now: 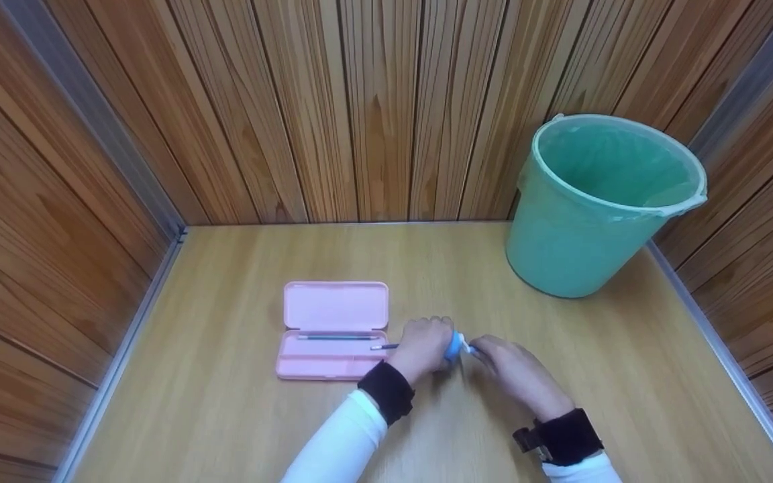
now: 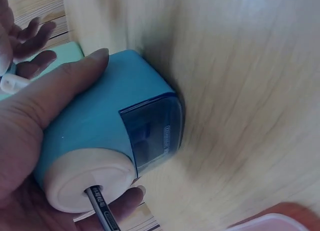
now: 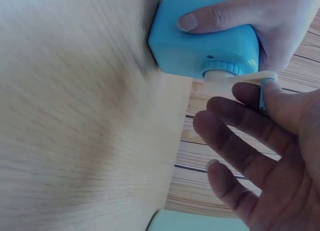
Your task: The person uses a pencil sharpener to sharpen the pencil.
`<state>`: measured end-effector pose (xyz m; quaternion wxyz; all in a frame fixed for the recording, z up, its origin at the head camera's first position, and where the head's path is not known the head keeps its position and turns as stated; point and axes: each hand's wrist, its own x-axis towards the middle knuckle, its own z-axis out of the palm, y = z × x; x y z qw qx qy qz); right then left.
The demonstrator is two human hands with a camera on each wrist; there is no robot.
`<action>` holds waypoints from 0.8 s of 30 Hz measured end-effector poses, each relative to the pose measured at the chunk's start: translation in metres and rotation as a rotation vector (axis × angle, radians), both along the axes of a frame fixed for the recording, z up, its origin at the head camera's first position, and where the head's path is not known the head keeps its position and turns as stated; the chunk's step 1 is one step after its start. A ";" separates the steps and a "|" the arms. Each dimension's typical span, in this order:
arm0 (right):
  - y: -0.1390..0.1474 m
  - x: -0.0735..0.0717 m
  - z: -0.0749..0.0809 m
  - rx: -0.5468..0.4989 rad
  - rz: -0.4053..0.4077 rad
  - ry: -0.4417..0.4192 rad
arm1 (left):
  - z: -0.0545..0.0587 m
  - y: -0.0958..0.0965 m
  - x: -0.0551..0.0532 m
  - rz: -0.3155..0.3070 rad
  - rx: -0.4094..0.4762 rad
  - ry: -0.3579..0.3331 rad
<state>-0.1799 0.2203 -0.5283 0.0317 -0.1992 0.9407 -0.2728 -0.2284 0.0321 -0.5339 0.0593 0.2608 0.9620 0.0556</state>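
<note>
My left hand (image 1: 425, 343) grips a blue crank pencil sharpener (image 2: 95, 121) around its body, thumb along the top side. A dark pencil (image 2: 103, 209) sticks out of the round pale front of the sharpener. On the opposite end is a white crank arm (image 3: 254, 76) with a blue knob (image 3: 263, 93). My right hand (image 1: 517, 376) pinches that knob between thumb and index finger, its other fingers spread loosely. Through a dark transparent window (image 2: 154, 133), part of the shavings drawer shows.
Left of the hands lies an opened pink pencil case (image 1: 336, 306), with another pencil (image 1: 336, 337) inside. A green bin (image 1: 571, 235) with a liner stands at the back right. Wood-panelled walls (image 1: 380, 114) border the tabletop (image 1: 219, 349) at the back and sides.
</note>
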 end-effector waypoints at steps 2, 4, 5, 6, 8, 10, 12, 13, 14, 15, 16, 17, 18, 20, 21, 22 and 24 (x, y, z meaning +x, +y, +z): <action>0.000 -0.002 -0.001 -0.015 0.013 0.026 | -0.001 0.001 0.001 -0.001 -0.019 0.040; 0.001 -0.004 -0.001 -0.034 0.019 0.046 | -0.001 0.002 0.002 -0.003 -0.037 0.073; 0.001 -0.005 -0.001 -0.040 0.015 0.051 | -0.001 0.003 0.002 -0.006 -0.045 0.086; 0.002 -0.006 -0.001 -0.047 0.008 0.046 | -0.001 0.003 0.002 -0.007 -0.053 0.097; 0.002 -0.008 -0.003 -0.043 0.010 0.071 | 0.000 0.003 0.003 -0.010 -0.074 0.112; 0.003 -0.010 -0.005 -0.033 0.003 0.084 | 0.001 0.003 0.004 -0.015 -0.085 0.105; 0.002 -0.011 -0.008 -0.016 -0.006 0.088 | 0.001 0.002 0.004 -0.021 -0.087 0.093; 0.002 -0.011 -0.008 -0.006 -0.011 0.084 | 0.002 0.001 0.004 -0.026 -0.084 0.086; 0.001 -0.012 -0.008 -0.003 -0.021 0.067 | 0.002 0.000 0.003 -0.032 -0.078 0.078; 0.001 -0.012 -0.008 -0.003 -0.034 0.037 | 0.001 -0.001 0.003 -0.040 -0.069 0.071; 0.000 -0.013 -0.008 -0.004 -0.047 0.008 | 0.001 -0.002 0.002 -0.048 -0.061 0.070; -0.001 -0.014 -0.008 -0.006 -0.055 -0.014 | 0.000 -0.002 0.002 -0.055 -0.055 0.071; -0.002 -0.015 -0.007 -0.009 -0.066 -0.038 | 0.000 -0.003 0.001 -0.061 -0.047 0.070; -0.003 -0.017 -0.007 -0.011 -0.079 -0.060 | -0.001 -0.004 0.001 -0.070 -0.037 0.066; -0.003 -0.019 -0.007 -0.009 -0.084 -0.063 | -0.002 -0.005 0.001 -0.072 -0.033 0.066; -0.003 -0.021 -0.006 -0.003 -0.084 -0.060 | -0.002 -0.005 0.001 -0.073 -0.029 0.065; -0.004 -0.026 -0.007 0.013 -0.084 -0.054 | -0.002 -0.005 0.001 -0.076 -0.035 0.070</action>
